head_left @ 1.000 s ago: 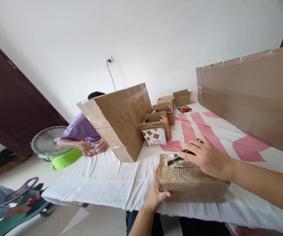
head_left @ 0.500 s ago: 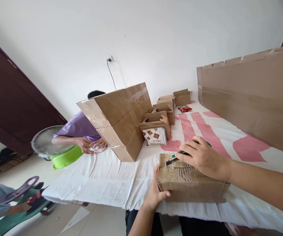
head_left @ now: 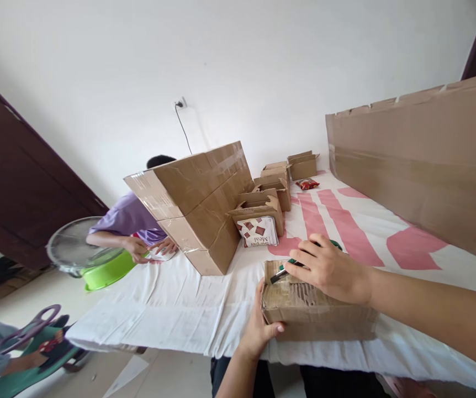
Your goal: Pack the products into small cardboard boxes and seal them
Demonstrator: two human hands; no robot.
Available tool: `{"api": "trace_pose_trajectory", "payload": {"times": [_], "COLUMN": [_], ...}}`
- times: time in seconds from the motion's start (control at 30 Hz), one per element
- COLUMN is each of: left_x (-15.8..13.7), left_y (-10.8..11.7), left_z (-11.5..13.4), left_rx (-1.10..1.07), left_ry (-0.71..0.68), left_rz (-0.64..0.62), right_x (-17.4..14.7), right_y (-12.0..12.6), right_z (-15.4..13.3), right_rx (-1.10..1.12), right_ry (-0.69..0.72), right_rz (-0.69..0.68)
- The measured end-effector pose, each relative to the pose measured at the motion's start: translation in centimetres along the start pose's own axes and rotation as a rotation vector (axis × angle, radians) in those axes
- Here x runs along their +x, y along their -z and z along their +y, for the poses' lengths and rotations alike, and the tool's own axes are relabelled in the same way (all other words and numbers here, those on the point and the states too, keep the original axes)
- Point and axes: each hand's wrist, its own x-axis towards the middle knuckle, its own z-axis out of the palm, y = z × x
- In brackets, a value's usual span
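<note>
A taped brown cardboard box [head_left: 324,323] with a scuffed, torn top lies on the cloth in front of me. My left hand [head_left: 258,326] grips its left end, thumb on the front face and fingers along the far side. In my right hand [head_left: 329,271] is a green and black utility knife [head_left: 281,272]. Its tip rests at or just above the box top, close to the left edge. Part of the handle is hidden under my fingers. Beyond the box stands a white packet [head_left: 258,232] printed "Super Meal", leaning against an open small carton [head_left: 277,207].
Stacked taped cartons [head_left: 205,207] rise at left centre. More small cartons [head_left: 302,166] and a red packet [head_left: 307,184] are farther back. A large cardboard panel [head_left: 420,160] stands at right. Across the table, a person in a purple sleeve [head_left: 116,218] handles something white near a green basin [head_left: 107,271].
My right hand and the knife have shifted slightly left, bringing the tip nearer the box's left edge. My left hand keeps its hold. The whole view has moved a little.
</note>
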Motion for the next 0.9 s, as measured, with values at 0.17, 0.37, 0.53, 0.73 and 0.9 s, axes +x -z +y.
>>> {"api": "trace_pose_trajectory", "payload": {"times": [0.17,0.37,0.53,0.73,0.9], "left_x": [-0.2,-0.3,-0.3,-0.3,-0.4], "left_y": [-0.2,0.0,0.2,0.1,0.3], "left_z": [0.2,0.0,-0.3,0.0,-0.4], "left_rx": [0.025,0.042,0.053,0.055,0.049], "left_ry": [-0.009,0.032,0.045,0.084,0.087], "left_rz": [0.017,0.011,0.012,0.02,0.028], "right_x": [-0.8,-2.9,-6.0,-9.1,-11.7], "right_y": [1.5,3.5,5.0,7.4,7.7], "right_z": [0.8,2.1,3.1,4.5,4.8], "right_rx": [0.018,0.012,-0.044,-0.064,-0.006], "right_ry": [0.014,0.024,-0.016,-0.076,-0.237], "right_rz": [-0.04,-0.047,-0.091,-0.146,-0.209]}}
